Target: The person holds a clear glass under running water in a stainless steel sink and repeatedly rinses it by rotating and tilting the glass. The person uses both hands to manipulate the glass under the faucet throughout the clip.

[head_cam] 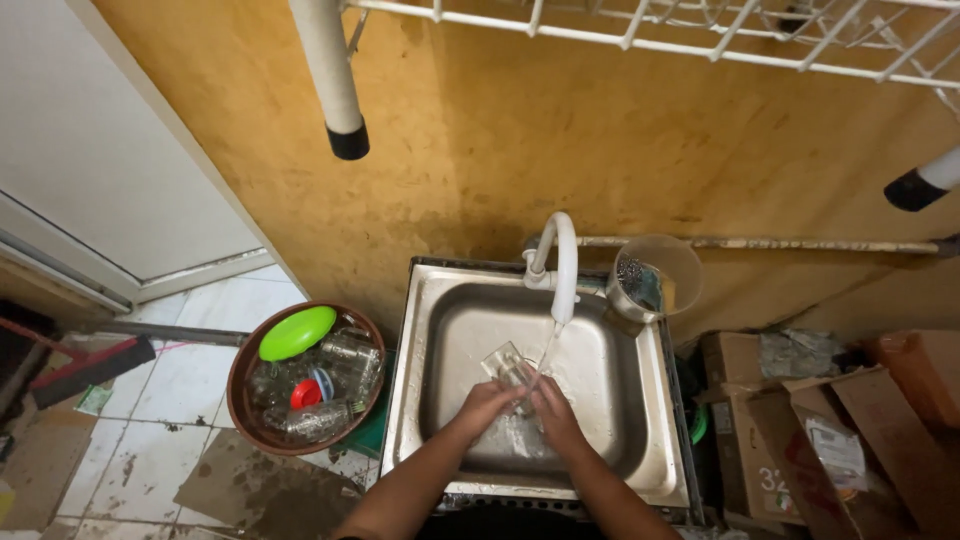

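Both hands meet in the middle of the sink (430, 330). The left hand (487, 404) and right hand (553, 408) are closed around a clear glass (507, 366) under water from the white tap (562, 262). Wet glass is slippery and can break, so holding its sides seems best. A brown bowl (243, 395) of jars sits left.

Both forearms bare, no sleeves, rings or watch showing.
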